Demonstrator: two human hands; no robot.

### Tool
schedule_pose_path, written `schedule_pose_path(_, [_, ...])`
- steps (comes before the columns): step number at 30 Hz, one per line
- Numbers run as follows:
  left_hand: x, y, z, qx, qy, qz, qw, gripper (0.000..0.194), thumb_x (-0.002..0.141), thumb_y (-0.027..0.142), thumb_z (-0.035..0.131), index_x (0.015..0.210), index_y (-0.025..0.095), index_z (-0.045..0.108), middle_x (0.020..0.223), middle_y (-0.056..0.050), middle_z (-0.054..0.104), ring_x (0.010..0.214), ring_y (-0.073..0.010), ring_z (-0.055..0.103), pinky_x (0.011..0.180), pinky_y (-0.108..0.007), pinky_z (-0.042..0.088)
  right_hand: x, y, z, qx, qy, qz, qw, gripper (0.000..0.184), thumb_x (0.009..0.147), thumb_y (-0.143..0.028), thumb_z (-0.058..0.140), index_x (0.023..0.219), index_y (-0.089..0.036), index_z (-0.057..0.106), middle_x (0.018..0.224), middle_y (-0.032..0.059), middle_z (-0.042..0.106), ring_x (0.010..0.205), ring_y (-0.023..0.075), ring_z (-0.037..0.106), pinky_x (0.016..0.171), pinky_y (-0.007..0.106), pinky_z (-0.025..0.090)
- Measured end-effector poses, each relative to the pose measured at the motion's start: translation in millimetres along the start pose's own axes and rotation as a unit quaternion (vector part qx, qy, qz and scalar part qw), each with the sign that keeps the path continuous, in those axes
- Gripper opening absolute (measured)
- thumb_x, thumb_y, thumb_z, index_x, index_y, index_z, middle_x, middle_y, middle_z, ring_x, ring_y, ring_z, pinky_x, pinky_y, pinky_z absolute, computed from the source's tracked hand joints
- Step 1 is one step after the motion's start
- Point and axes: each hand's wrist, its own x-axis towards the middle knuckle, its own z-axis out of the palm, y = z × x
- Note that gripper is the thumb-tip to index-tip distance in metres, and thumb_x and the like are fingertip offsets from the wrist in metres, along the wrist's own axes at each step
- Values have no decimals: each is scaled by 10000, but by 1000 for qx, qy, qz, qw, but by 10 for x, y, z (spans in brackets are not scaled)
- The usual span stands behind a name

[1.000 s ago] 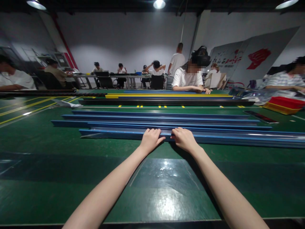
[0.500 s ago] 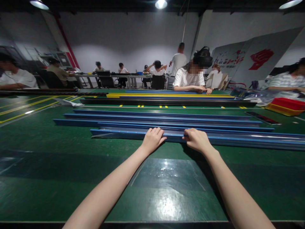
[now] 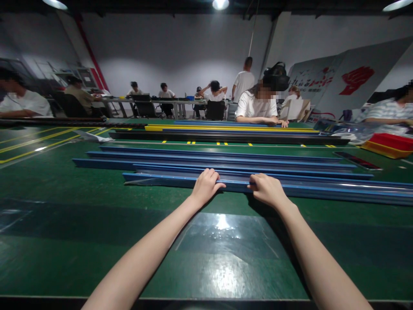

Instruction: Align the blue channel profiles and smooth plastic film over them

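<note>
A long blue channel strip [image 3: 174,179] lies lengthwise across the table, nearest to me, and runs out of view on the right. My left hand [image 3: 206,185] is closed around it near the middle, fingers over the top and thumb on the near side. To its right, my right hand [image 3: 266,188] grips the same strip with curled fingers, its fingertips partly hidden. Clear film shows along the strip near its left end. Just behind lie several similar blue channel strips [image 3: 106,164], parallel to it.
Farther back on the green table [image 3: 80,215] lie a black strip [image 3: 226,137] and a yellow strip [image 3: 232,128]. A phone [image 3: 358,160] and a red tray [image 3: 390,141] sit at right. Clear sheeting [image 3: 226,234] covers the near side. A co-worker [image 3: 258,105] leans on the far edge.
The blue channel strip has slid to the right, and my right hand has moved right with it. My left hand stays almost in place. Over the last half second little has moved.
</note>
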Motion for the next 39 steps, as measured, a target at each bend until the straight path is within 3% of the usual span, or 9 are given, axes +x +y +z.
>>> schedule_pose_path(11, [57,-12,-43,-34,-32,-24,999,251,732,403,633,712,181,518,789,-23,563,808,-171,493,713,-283,413,5,5,8,9,-3,-3,1000,165,801,-288,449,828,-194,581,884,67,638,784,178,560,583,258,277])
schedule_pose_path(23, [131,-113,-72,37,-86,-38,995,440,681,615,560,696,178,512,726,-22,571,727,-173,533,616,-252,377,-11,6,14,4,13,-15,1000,158,809,-280,442,823,-189,571,862,62,639,783,180,561,592,258,283])
schedule_pose_path(39, [151,-122,-74,56,-138,-75,986,495,677,666,511,751,178,554,792,-49,632,776,-207,599,618,-243,392,0,11,18,9,6,-13,1000,156,807,-279,443,823,-186,568,874,65,638,785,179,559,596,259,279])
